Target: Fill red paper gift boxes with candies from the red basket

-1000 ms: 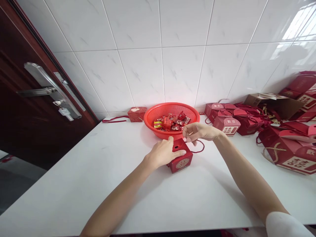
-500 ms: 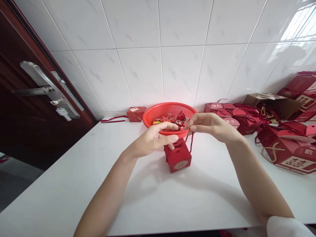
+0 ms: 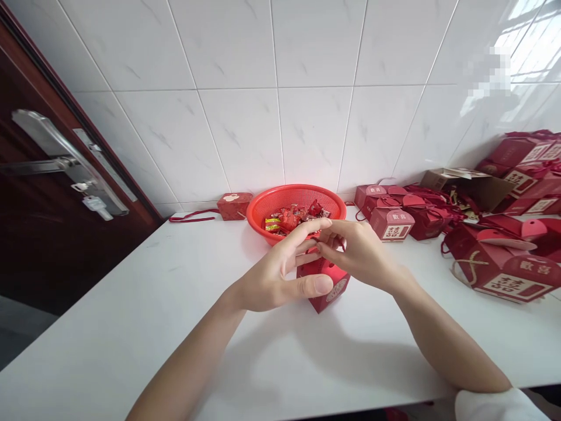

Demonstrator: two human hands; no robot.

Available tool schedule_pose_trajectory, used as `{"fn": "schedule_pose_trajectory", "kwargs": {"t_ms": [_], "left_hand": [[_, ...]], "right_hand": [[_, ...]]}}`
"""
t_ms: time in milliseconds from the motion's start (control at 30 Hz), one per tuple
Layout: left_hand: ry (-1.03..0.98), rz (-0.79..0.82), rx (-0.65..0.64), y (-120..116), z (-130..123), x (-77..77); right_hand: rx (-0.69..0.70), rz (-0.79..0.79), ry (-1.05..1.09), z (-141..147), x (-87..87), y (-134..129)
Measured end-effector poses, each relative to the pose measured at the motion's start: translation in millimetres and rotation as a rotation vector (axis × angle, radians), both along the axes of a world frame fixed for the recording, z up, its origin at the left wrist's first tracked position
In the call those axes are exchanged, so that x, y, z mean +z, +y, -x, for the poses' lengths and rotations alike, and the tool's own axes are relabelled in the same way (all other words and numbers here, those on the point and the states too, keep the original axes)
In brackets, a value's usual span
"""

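Observation:
A small red gift box (image 3: 336,290) with a pale round emblem stands on the white table, partly hidden behind my hands. My right hand (image 3: 366,251) is above its top, thumb and fingers pinched on the dark red cord (image 3: 340,244). My left hand (image 3: 276,279) is at the box's left, thumb held well apart from the stretched fingers. Its fingertips overlap the box top and lie close to my right fingers; whether they touch the cord cannot be made out. Just behind is a red mesh basket (image 3: 262,207) with wrapped candies (image 3: 295,217).
A patterned red box (image 3: 234,206) and a dark red cord (image 3: 193,218) lie left of the basket. Several red gift boxes (image 3: 392,225) and an open cardboard box (image 3: 468,184) crowd the right side. The tiled wall (image 3: 236,134) backs the table; a door (image 3: 35,234) is at left.
My right hand has come down and left toward the box top with the cord. My left hand has moved nearer, its thumb and fingers spreading wider. The box has turned and the view has shifted slightly.

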State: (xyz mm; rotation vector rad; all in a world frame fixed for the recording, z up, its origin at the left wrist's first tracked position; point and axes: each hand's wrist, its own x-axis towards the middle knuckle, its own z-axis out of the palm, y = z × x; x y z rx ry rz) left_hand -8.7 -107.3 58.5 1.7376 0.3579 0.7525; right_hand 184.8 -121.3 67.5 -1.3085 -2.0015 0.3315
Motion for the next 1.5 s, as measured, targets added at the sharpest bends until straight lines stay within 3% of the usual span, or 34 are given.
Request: {"fn": "schedule_pose_trajectory", "kwargs": {"t_ms": [167,333,433,533,733,900,1100,1500], "left_hand": [[0.026,-0.014,0.181,11.8,1.5,-2.4],[0.063,-0.038,0.31,41.3,2.5,-11.8],[0.095,-0.029,0.377,56.5,1.0,-20.7],[0.122,-0.026,0.415,64.5,-0.4,-28.0],[0.16,-0.003,0.4,67.2,-1.1,-32.9],[0.187,0.01,0.381,66.7,-3.2,-35.5],[0.214,0.029,0.333,67.7,-7.4,-41.6],[0.254,0.023,0.28,68.9,-10.2,-48.3]], "right_hand": [[-0.096,-0.097,0.104,-30.4,20.3,-7.6],[-0.323,-0.181,0.327,-90.5,31.6,-7.5],[-0.419,-0.142,0.321,-130.0,16.5,5.3],[-0.506,-0.118,0.268,-161.8,-9.9,22.6],[-0.65,-0.063,0.221,-195.8,-53.0,36.4],[-0.728,-0.06,0.088,-210.3,-70.3,28.6],[-0.685,0.105,-0.144,-217.5,-91.0,25.8],[-0.901,0.192,-0.301,-162.4,-93.1,33.7]]}}
